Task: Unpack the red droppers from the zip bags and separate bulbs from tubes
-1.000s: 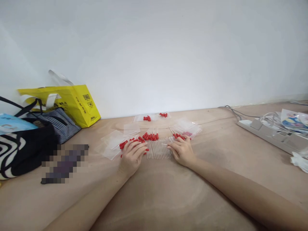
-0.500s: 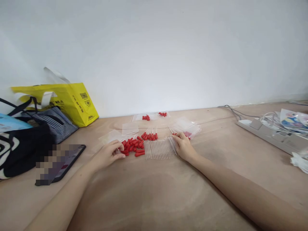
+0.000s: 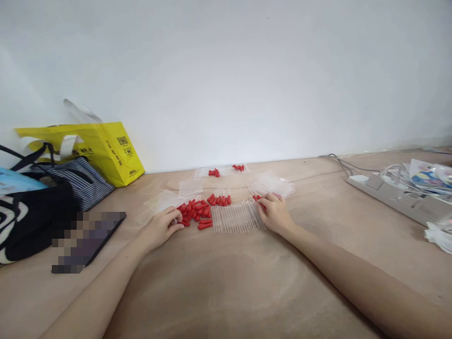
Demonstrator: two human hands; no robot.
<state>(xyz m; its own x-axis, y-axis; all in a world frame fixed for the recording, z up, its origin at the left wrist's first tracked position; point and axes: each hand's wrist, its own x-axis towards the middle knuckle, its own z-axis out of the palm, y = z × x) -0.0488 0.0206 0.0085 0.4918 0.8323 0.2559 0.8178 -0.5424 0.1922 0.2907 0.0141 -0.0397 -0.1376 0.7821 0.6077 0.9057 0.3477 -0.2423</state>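
A row of clear plastic tubes (image 3: 233,217) lies on the wooden table (image 3: 226,282) between my hands. A pile of small red caps (image 3: 196,213) sits to its left. My left hand (image 3: 160,227) rests at the pile's left edge, fingers curled and pinched near the caps; whether it holds one is hidden. My right hand (image 3: 275,213) is at the right end of the tube row, fingers pinched on a capped tube (image 3: 259,199) from the bundle there. More red-capped tubes (image 3: 221,198) lie behind the row, with clear plastic bags (image 3: 277,186) around them.
A yellow bag (image 3: 102,148), a striped bag (image 3: 76,181) and a black-and-white bag (image 3: 24,221) stand at the left, with a dark flat device (image 3: 92,238) beside them. A white power strip (image 3: 395,197) with cables and papers lies at the right. A white wall is behind.
My left hand moved left off the tubes to the red cap pile, uncovering the caps. My right hand shifted back and right to the capped tubes at the row's end.
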